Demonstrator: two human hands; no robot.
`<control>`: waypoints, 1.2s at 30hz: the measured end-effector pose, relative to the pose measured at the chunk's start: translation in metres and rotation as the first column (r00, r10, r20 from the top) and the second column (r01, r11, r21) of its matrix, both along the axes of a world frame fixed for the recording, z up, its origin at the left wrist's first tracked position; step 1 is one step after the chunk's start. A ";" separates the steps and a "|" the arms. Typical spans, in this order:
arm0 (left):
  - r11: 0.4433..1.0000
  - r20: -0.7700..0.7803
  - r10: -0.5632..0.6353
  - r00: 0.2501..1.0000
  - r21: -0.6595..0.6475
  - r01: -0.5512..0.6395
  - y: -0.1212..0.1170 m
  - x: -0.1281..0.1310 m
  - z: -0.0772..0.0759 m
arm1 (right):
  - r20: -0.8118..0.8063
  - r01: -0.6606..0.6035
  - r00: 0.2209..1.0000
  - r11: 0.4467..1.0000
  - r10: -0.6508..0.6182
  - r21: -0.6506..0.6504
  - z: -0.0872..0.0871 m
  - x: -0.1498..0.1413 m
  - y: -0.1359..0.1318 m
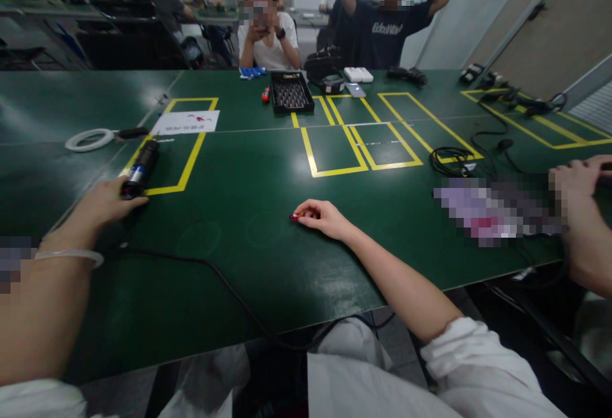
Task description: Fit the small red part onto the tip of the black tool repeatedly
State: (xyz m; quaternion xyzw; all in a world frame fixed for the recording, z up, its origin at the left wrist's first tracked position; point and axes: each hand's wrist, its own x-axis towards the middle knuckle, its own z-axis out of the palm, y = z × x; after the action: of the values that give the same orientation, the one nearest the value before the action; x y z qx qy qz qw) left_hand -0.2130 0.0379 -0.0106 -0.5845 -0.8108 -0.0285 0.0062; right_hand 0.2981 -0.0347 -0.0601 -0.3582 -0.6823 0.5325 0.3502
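Observation:
On the left of the green table, my left hand is closed around the near end of a black cylindrical tool with a blue band. The tool lies at a slant, its far end pointing away from me. A small red piece is pinched between the fingertips of my right hand, low over the middle of the table. Its exact kind is too small to make out, and my fingers partly cover it. A black cable runs from beneath my left wrist across the tabletop and over its near edge.
Yellow tape frames mark the table. A white sheet and a white ring-shaped coil lie at left. Toward the back stands a black tray beside a small red object. Another person's hand is at right.

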 end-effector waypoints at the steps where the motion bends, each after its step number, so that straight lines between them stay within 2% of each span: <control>1: 0.998 -0.052 -0.015 0.999 -0.066 0.012 -0.001 0.002 0.000 | -0.001 -0.001 1.000 1.000 0.001 -0.003 0.000 0.000 0.000; 4: 0.989 -0.157 -0.038 0.987 -0.145 0.015 -0.005 0.010 0.001 | -0.001 -0.002 1.000 1.000 0.002 -0.011 0.001 -0.001 0.000; 9: 0.994 -0.096 -0.062 0.994 -0.096 0.052 -0.020 0.047 0.004 | 0.006 -0.002 1.000 1.000 0.002 0.001 0.001 0.000 0.000; 15: 0.985 -0.038 -0.172 0.984 0.014 0.173 -0.042 0.114 0.003 | 0.023 0.011 1.000 1.000 -0.011 0.025 0.002 0.000 -0.001; 23: 0.933 0.009 -0.358 0.934 0.032 0.357 -0.079 0.215 -0.003 | -0.010 0.050 0.999 0.999 -0.050 -0.006 -0.001 -0.003 0.000; 27: 0.900 0.016 -0.434 0.901 0.048 0.433 -0.097 0.263 -0.001 | -0.029 0.094 0.995 0.991 -0.092 0.099 -0.003 -0.003 -0.001; 30: 0.875 0.038 -0.482 0.875 0.054 0.480 -0.106 0.289 -0.001 | 0.044 0.089 0.994 0.972 -0.101 0.216 -0.002 -0.003 -0.002; 36: 0.852 0.078 -0.524 0.848 0.059 0.521 -0.114 0.313 -0.004 | 0.156 0.044 0.982 0.932 -0.106 0.359 -0.002 -0.001 -0.004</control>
State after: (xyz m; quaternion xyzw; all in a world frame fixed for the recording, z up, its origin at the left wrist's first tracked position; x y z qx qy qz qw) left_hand 0.0995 -0.0765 -0.0142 -0.7809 -0.6201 -0.0701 -0.0284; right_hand 0.2967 -0.0387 -0.0621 -0.3601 -0.7804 0.3541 0.3686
